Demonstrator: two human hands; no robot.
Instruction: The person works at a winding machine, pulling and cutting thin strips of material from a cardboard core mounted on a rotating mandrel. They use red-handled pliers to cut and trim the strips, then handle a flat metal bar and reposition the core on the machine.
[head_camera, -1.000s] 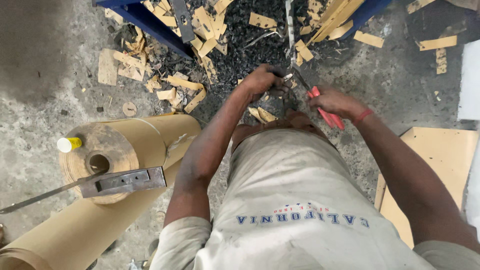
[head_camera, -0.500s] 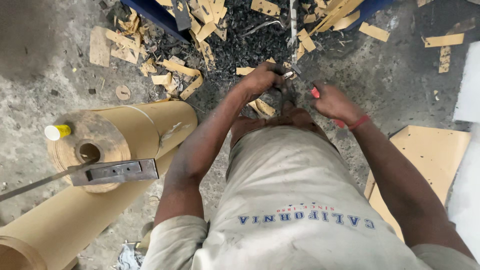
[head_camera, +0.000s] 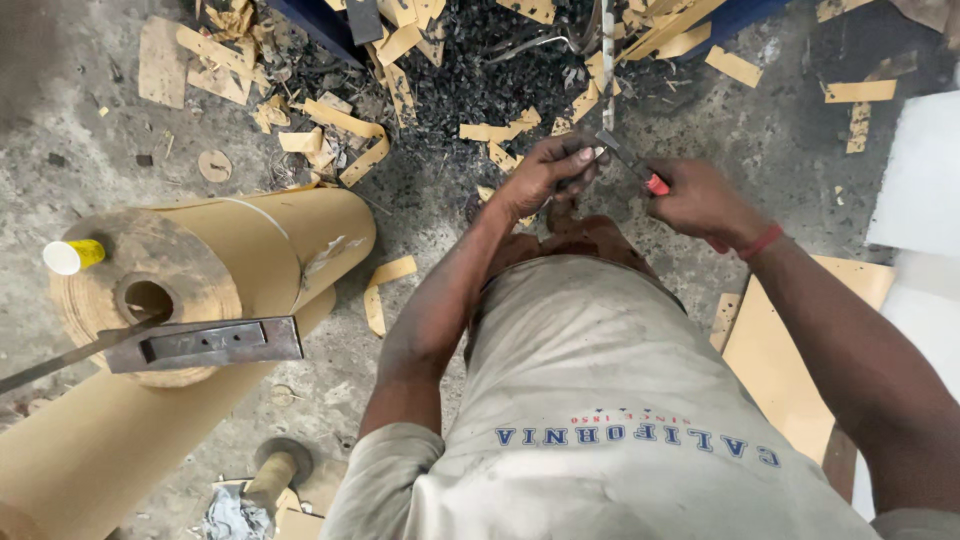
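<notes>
Hands meet just above the person's lap, seen from a camera looking straight down over a pale, dirty shirt. The right hand (head_camera: 700, 200) is closed around the red handle of a pair of pliers (head_camera: 632, 165). The tool's long axis runs on a slant, its dark metal nose pointing up and to the left, away from the body and toward the fingers of the left hand (head_camera: 548, 172). The left hand is curled shut on a small dark piece at the plier tips; what that piece is cannot be made out. A red band sits on the right wrist.

Below the hands lies a rough grey concrete floor (head_camera: 90, 140). A heap of black metal shavings (head_camera: 480, 85) spreads toward the floor's far edge, scattered with torn strips of tan cardboard (head_camera: 345, 120). Near the left edge of the floor, a thick roll of brown paper (head_camera: 250, 250) lies on its side, its round end facing the camera, with a flat metal bar (head_camera: 200, 345) laid across that end. A small yellow and white cap (head_camera: 72, 256) rests on the roll's end face, near its left rim. A flat tan board (head_camera: 790, 350) lies on the floor at the right, beside white sheets (head_camera: 920, 180).
</notes>
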